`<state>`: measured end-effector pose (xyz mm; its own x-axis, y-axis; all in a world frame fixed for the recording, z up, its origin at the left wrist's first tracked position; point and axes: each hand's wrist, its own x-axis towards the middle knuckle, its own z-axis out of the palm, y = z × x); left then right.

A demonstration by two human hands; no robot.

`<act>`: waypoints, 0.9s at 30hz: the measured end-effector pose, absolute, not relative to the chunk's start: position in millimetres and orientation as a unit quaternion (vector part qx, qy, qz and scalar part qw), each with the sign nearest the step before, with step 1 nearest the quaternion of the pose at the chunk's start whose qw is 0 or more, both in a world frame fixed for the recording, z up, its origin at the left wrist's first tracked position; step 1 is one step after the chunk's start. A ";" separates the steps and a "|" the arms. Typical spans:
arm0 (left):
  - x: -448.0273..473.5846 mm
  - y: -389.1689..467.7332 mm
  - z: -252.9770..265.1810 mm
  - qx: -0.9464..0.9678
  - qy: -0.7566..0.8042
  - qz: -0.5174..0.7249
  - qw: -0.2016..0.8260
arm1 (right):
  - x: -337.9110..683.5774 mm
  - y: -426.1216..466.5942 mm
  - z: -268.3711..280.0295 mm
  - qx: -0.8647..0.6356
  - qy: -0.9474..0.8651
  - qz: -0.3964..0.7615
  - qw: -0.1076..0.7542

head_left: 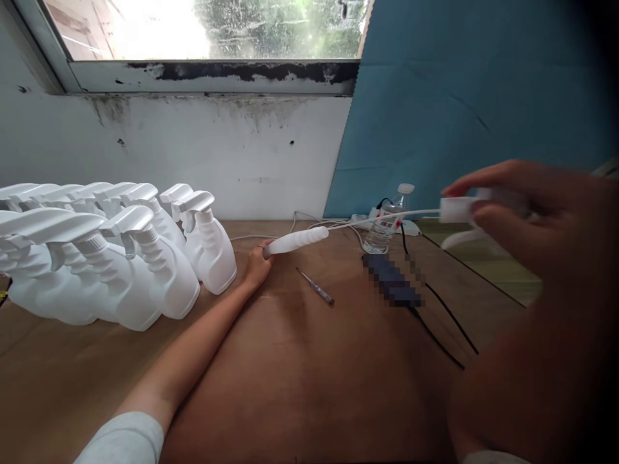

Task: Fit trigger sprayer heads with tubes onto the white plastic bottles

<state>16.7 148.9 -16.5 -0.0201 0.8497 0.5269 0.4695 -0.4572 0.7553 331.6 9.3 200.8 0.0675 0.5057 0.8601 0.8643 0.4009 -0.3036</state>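
Note:
My left hand (258, 265) is closed around the base end of a white plastic bottle (297, 240), which lies tilted with its ribbed neck pointing right. In my right hand (527, 216), raised at the right, is a white trigger spray head (457, 210), pinched between thumb and fingers. A thin white dip tube (387, 216) runs left from the spray head to the bottle's mouth. How far the tube reaches inside cannot be made out. Left of my left hand stand several white spray bottles (169, 274) with trigger heads fitted.
A small screwdriver (315, 286) lies on the brown tabletop (300, 386). Behind it are a clear water bottle (384, 225), a dark blurred-out object (391, 280) and black cables (445, 319). The wall, a window (280, 29) and a blue sheet (464, 96) bound the back.

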 end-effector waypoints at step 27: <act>17.4 147.2 -21.6 0.732 0.368 0.502 0.279 | 249.2 99.0 141.0 -0.345 -0.702 0.248 0.572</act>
